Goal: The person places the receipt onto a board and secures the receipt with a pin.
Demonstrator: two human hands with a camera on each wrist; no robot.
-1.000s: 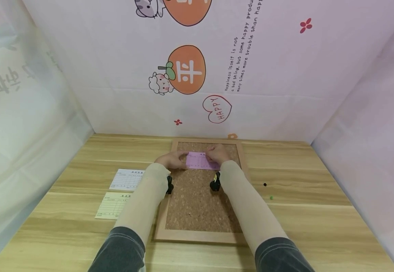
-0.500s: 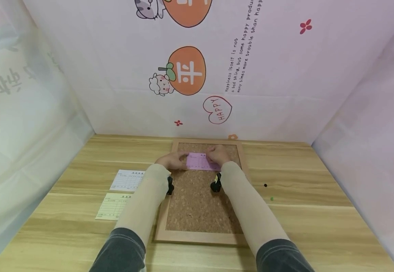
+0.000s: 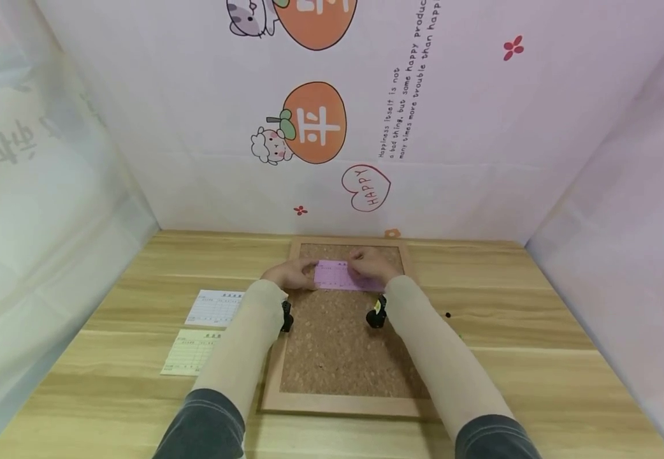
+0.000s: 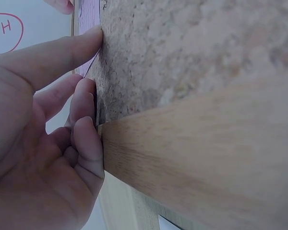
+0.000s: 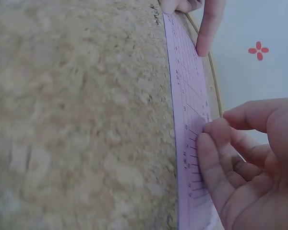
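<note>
A pink printed slip (image 3: 332, 274) lies across the upper part of a framed cork board (image 3: 338, 357). My left hand (image 3: 290, 274) rests at the slip's left end, thumb and forefinger spread over its two corners. In the left wrist view, the other fingers (image 4: 89, 143) of that hand bend against the board's wooden frame (image 4: 182, 139). My right hand (image 3: 372, 264) is on the slip right of its middle. Its fingers (image 5: 209, 148) are curled, with tips touching near the printed upper edge; I cannot tell whether something small is between them.
On the table left of the board lie a white slip (image 3: 214, 308) and a pale yellow slip (image 3: 188, 352), partly behind my left forearm. A small black dot-like object (image 3: 448, 315) sits right of the board. A printed cloth wall (image 3: 452, 191) rises behind the board.
My right wrist and forearm have swung right and the right hand has tilted, its fingertips staying by the slip. The forearm now nearly covers the small green object. The left hand keeps its place.
</note>
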